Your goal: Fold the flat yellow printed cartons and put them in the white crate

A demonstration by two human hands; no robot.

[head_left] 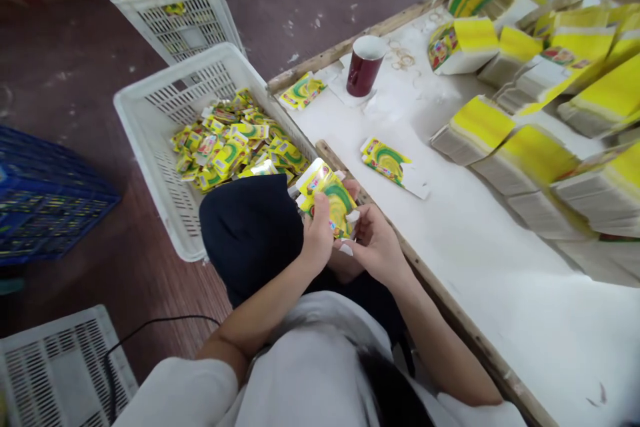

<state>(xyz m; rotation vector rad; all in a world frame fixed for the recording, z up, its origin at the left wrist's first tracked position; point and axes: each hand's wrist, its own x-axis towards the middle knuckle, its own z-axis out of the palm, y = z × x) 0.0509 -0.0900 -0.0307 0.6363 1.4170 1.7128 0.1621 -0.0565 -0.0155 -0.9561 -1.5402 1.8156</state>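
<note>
A yellow and green printed carton [336, 199] is held between both hands above my lap, beside the table's wooden edge. My left hand [319, 235] grips its left side, the thumb lying across the printed face. At its lower right end, by the white flaps, my right hand [375, 243] pinches the carton with thumb and fingers. A white basket [150, 130] with many small yellow cartons [235, 147] stands just beyond my knee. On the white table lie a flat carton [387, 161] with a white flap and another carton [303, 91] near the edge.
A dark red cup [365, 67] stands on the table [450, 240], with rubber bands [401, 57] beside it. Stacks of flat yellow cartons [530, 153] fill the right side. Another filled white crate [187, 20], a blue crate [50, 193] and a white crate [65, 370] stand left.
</note>
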